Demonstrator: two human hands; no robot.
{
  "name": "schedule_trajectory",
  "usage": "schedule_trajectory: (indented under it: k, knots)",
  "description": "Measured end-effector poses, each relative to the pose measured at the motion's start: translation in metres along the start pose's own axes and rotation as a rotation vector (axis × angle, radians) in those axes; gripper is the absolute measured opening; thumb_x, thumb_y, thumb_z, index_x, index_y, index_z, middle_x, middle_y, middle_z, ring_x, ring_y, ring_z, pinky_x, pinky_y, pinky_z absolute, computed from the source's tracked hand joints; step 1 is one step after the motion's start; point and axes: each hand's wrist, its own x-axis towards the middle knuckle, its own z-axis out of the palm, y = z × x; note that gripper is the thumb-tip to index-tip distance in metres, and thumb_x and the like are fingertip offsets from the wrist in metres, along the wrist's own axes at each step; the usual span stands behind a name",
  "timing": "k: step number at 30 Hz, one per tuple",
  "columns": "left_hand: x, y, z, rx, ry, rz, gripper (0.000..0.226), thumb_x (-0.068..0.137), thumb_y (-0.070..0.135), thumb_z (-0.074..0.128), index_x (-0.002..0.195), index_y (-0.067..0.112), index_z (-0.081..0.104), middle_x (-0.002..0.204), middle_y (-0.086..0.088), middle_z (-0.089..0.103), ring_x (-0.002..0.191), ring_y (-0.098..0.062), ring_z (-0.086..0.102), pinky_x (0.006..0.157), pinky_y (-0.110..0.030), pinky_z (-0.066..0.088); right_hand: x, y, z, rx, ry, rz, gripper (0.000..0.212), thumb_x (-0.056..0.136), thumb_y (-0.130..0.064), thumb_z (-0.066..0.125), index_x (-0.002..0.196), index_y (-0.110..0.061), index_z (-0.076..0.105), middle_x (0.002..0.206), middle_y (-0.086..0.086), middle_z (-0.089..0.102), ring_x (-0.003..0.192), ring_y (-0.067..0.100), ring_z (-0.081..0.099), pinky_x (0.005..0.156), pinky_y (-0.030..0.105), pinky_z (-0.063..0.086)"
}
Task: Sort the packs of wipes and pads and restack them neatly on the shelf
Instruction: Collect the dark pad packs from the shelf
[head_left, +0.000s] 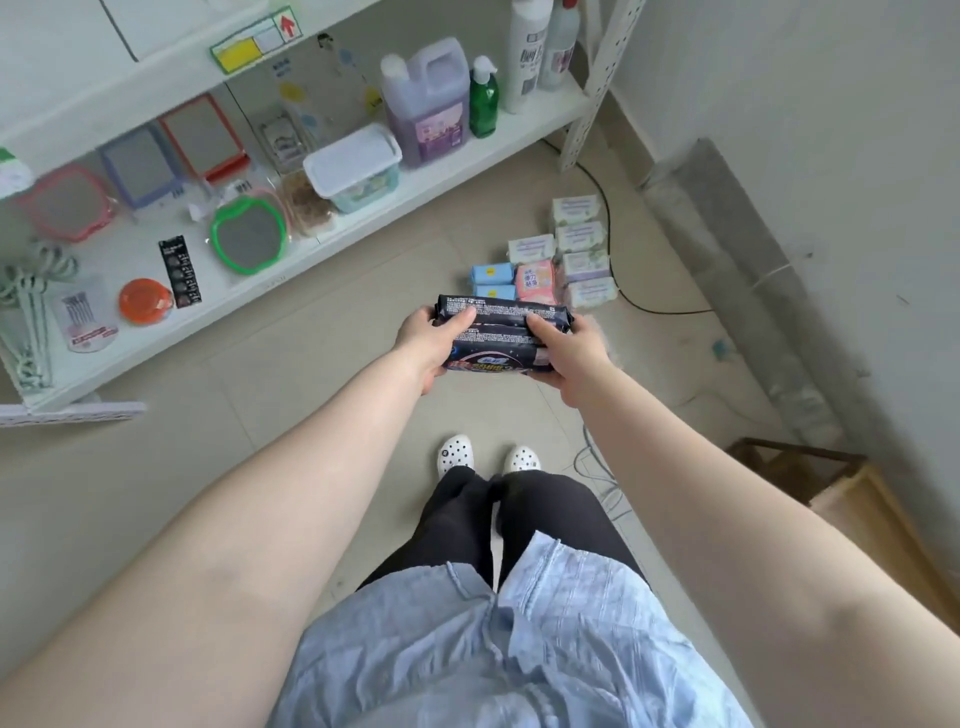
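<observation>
Shelf (363, 218): lidded tub (353, 169), contents hidden; purple jug (426, 104), green bottle (484, 98). Floor: pale wipe packs (582, 244), blue packs (492, 280), pink pack (535, 280), clustered. Dark packs (501, 338) stacked, long axis left-right, above floor; my left grip (431, 343) and right grip (571, 358) clasp ends.

Beige tiled floor (322, 332), pale grout lines, soft even daylight. White metal shelving unit (291, 270) upper left, perforated upright post (597, 88) at its right end. Plain grey-white wall (810, 88) upper right, meeting floor at narrow skirting. Black cable (615, 270) runs across floor from behind post, curving toward wall. Long grey foil-wrapped panel (748, 280) lies along wall base. Brown cardboard box (852, 499) at right edge, partly cut off. Loose grey wires (597, 467) on floor near it.
</observation>
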Motion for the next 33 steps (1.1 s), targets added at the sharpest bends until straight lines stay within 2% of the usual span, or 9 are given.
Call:
schedule_trajectory:
  k: [8,11,14,17,20,23,27,31,33]
  knots:
    - [0.083,0.012,0.025,0.024,0.042,-0.056,0.03,0.089,0.035,0.066,0.111,0.021,0.051,0.108,0.001,0.062,0.093,-0.022,0.061,0.065,-0.024,0.042,0.088,-0.026,0.005,0.029,0.011,0.094,0.024,0.093,-0.028,0.063,0.112,-0.016,0.055,0.104,0.004,0.061,0.09,0.023,0.062,0.063,0.031,0.059]
    - [0.137,-0.005,0.032,0.051,0.08,-0.064,0.038,0.087,0.036,0.067,0.117,0.018,0.053,0.112,0.0,0.063,0.102,-0.023,0.064,0.079,-0.03,0.046,0.144,-0.015,0.015,0.027,0.055,0.109,0.021,0.091,-0.025,0.066,0.107,-0.016,0.056,0.103,0.006,0.061,0.089,0.025,0.062,0.054,0.028,0.059]
    - [0.196,-0.035,0.038,0.076,0.105,-0.095,0.034,0.086,0.038,0.068,0.112,0.021,0.053,0.111,0.0,0.063,0.103,-0.023,0.064,0.093,-0.037,0.049,0.207,0.013,0.028,0.041,0.094,0.136,0.028,0.088,-0.025,0.07,0.112,-0.016,0.059,0.11,0.009,0.063,0.091,0.025,0.063,0.068,0.036,0.06]
    - [0.263,-0.076,0.042,0.094,0.108,-0.137,0.031,0.087,0.034,0.068,0.112,0.022,0.054,0.113,-0.004,0.065,0.103,-0.024,0.065,0.096,-0.042,0.051,0.277,0.058,0.04,0.07,0.136,0.173,0.042,0.088,-0.023,0.07,0.125,-0.011,0.055,0.102,0.005,0.06,0.081,0.023,0.059,0.079,0.046,0.057]
    - [0.332,-0.121,0.044,0.136,0.105,-0.153,0.031,0.086,0.032,0.07,0.112,0.019,0.059,0.109,-0.005,0.067,0.097,-0.024,0.068,0.09,-0.042,0.055,0.346,0.106,0.053,0.077,0.164,0.192,0.025,0.088,-0.023,0.069,0.108,-0.012,0.06,0.094,0.004,0.061,0.077,0.023,0.059,0.085,0.047,0.055]
    - [0.404,-0.169,0.039,0.191,0.116,-0.162,0.024,0.082,0.035,0.074,0.1,0.023,0.064,0.101,-0.002,0.07,0.091,-0.024,0.069,0.087,-0.045,0.056,0.422,0.161,0.072,0.007,0.213,0.162,0.024,0.069,-0.043,0.075,0.082,-0.029,0.06,0.088,-0.004,0.065,0.089,0.025,0.067,0.088,0.049,0.055]
    - [0.478,-0.218,0.035,0.212,0.13,-0.129,0.021,0.079,0.039,0.074,0.093,0.026,0.067,0.099,-0.002,0.072,0.094,-0.024,0.069,0.088,-0.046,0.055,0.486,0.199,0.095,0.095,0.258,0.136,0.033,0.08,-0.028,0.075,0.109,-0.016,0.065,0.088,-0.003,0.063,0.078,0.018,0.06,0.086,0.04,0.055]
    - [0.526,-0.24,0.046,0.126,0.129,-0.08,0.016,0.088,0.025,0.068,0.103,0.02,0.063,0.097,0.0,0.068,0.091,-0.017,0.064,0.093,-0.041,0.053,0.528,0.225,0.112,0.244,0.338,0.131,0.06,0.079,-0.028,0.078,0.131,-0.014,0.052,0.118,-0.001,0.057,0.109,0.016,0.06,0.101,0.036,0.049]
    - [0.542,-0.246,0.052,0.105,0.125,-0.075,0.018,0.088,0.024,0.069,0.104,0.02,0.062,0.098,0.0,0.067,0.091,-0.016,0.063,0.094,-0.038,0.052,0.537,0.234,0.117,0.338,0.346,0.216,0.069,0.076,-0.028,0.08,0.135,-0.013,0.046,0.125,0.002,0.057,0.105,0.016,0.06,0.098,0.033,0.05]
